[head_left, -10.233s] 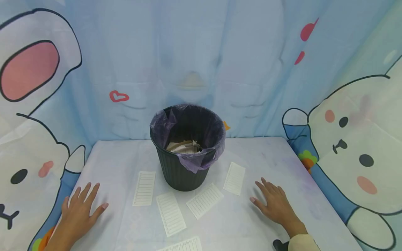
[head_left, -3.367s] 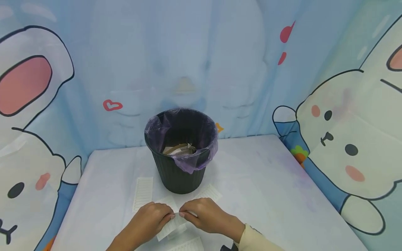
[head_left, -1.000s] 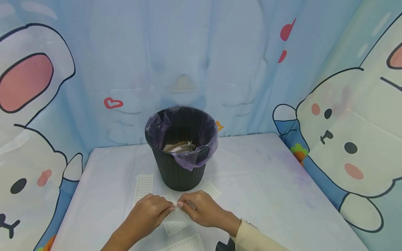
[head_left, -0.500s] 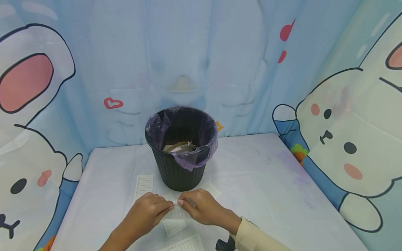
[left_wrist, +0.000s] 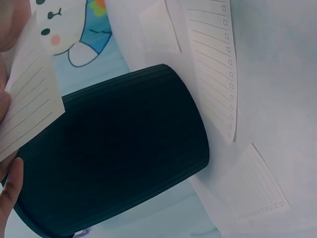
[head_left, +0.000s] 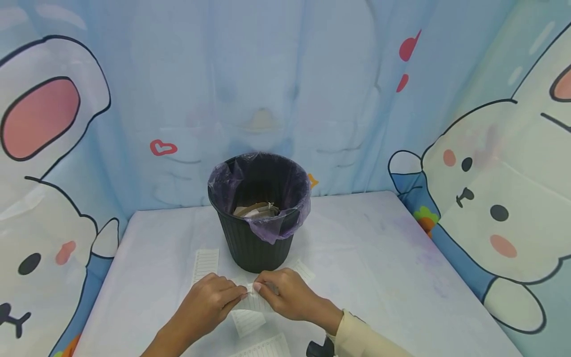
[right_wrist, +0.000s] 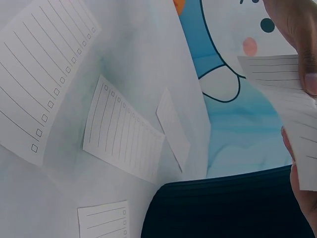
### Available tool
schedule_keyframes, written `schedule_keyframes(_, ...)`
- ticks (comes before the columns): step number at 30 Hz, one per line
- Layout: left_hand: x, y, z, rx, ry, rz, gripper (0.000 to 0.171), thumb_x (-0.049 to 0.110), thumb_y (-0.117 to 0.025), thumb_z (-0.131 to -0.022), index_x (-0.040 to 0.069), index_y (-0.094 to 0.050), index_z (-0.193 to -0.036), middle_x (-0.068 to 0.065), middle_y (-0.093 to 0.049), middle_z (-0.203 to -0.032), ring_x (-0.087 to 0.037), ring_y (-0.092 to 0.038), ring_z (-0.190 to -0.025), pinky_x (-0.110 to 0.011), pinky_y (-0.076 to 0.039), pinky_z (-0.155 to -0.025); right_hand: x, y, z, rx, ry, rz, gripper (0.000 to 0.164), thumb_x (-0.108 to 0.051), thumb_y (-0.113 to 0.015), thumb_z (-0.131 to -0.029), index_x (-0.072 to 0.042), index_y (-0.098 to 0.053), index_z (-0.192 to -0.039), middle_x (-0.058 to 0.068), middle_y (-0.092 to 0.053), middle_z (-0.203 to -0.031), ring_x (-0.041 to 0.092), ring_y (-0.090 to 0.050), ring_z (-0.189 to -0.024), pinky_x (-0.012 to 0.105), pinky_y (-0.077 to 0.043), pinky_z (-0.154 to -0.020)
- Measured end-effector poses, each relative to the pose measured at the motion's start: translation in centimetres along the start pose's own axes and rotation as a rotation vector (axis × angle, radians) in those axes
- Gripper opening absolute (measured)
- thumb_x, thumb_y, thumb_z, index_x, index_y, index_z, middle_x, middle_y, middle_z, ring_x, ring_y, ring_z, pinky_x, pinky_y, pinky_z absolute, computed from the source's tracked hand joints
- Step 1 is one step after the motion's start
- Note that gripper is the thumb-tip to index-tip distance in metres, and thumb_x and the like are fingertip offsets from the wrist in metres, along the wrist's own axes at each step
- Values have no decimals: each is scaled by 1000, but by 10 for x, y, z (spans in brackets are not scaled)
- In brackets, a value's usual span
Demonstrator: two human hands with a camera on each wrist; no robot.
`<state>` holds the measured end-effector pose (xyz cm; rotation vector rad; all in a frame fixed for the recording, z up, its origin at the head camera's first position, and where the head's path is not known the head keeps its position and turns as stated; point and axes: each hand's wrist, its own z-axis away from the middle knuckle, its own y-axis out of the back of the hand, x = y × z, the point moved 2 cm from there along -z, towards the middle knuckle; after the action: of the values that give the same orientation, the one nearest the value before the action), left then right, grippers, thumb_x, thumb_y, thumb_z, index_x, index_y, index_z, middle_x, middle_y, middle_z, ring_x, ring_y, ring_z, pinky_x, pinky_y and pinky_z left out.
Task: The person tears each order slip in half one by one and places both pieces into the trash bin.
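A small lined sheet of paper (head_left: pixel 256 301) with printed rules is held up just in front of the bin. My left hand (head_left: pixel 214 302) pinches its upper edge between thumb and fingers. Close beside it, my right hand (head_left: pixel 290 295) pinches the same edge, the fingertips of both hands nearly meeting. In the left wrist view the sheet (left_wrist: pixel 32 99) hangs from the fingers; in the right wrist view the sheet (right_wrist: pixel 287 94) looks bent near the thumb. Whether it is torn there, I cannot tell.
A dark ribbed bin (head_left: pixel 254 253) with a purple liner (head_left: pixel 276 228) stands behind the hands, scrap paper (head_left: pixel 256 210) inside. More checklist sheets lie around: one at left (head_left: pixel 205 263), one below the hands (head_left: pixel 247 322), one at the front edge (head_left: pixel 267 347), one at right (head_left: pixel 304 270).
Earliest, both hands lay apart on the table, fingers spread. The sheet right of the bin has left the table; both hands now hold a sheet at the centre. Over the last second they hardly moved.
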<state>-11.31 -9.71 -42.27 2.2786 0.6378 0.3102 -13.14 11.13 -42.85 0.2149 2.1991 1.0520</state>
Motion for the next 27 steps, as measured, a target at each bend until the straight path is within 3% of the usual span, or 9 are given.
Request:
schedule_keyframes(11,-1,-4,3,-69,44,41,13,14,-85,-76,17,-78,-87,14,-68,-74,0,-57,-65,-14,-43,-61,0,1,0,-26,38,26,16,-14,-57,-102,-10,-71,-94,-4,-73,-81,-5,-53,-68,10,-49,-67)
schedule_keyframes(18,2,-3,3,-30,12,56,16,12,-86,-73,18,-78,-87,14,-64,-69,1,-50,-61,-13,-41,-60,2,0,4,-26,50,31,16,-14,-57,-102,-10,-71,-94,-6,-69,-76,-7,-47,-64,7,-45,-64)
schedule_keyframes(27,1,-3,2,-3,-29,49,15,14,-84,-74,17,-78,-88,13,-66,-72,0,-52,-62,-15,-42,-60,3,2,3,-40,40,37,18,-16,-56,-103,-11,-71,-94,-6,-69,-76,-7,-48,-64,7,-46,-64)
